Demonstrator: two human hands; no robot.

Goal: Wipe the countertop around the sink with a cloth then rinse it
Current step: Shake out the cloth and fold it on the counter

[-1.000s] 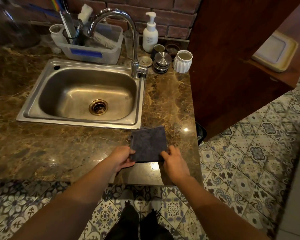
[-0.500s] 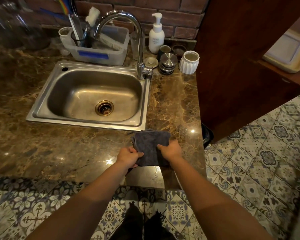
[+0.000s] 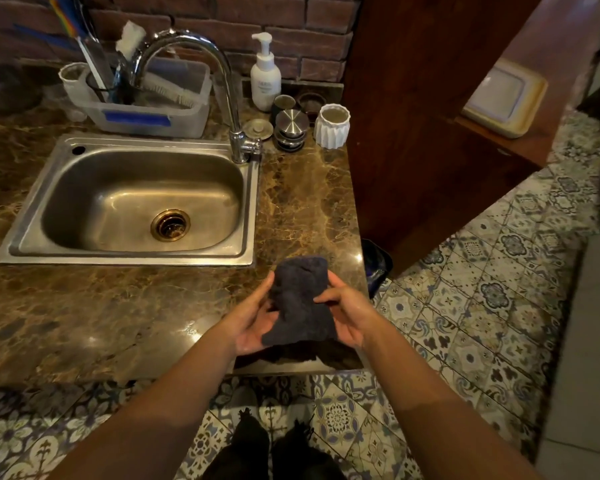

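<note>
Your left hand (image 3: 253, 318) and right hand (image 3: 352, 311) grip the dark grey bunched cloth (image 3: 300, 303), lengthwise away from you. It's just right of the rectangular steel sink (image 3: 118, 259), left hand nearer

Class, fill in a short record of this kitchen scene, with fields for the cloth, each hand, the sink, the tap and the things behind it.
Cloth: dark grey cloth, bunched, held over the front right corner of the brown marble countertop
Left hand: left hand holds the cloth's left side
Right hand: right hand holds its right side
Sink: stainless steel sink, left of the cloth
Tap: curved chrome tap, no water seen running
Behind: white pump bottle, white ribbed cup, clear plastic tub of brushes
</note>
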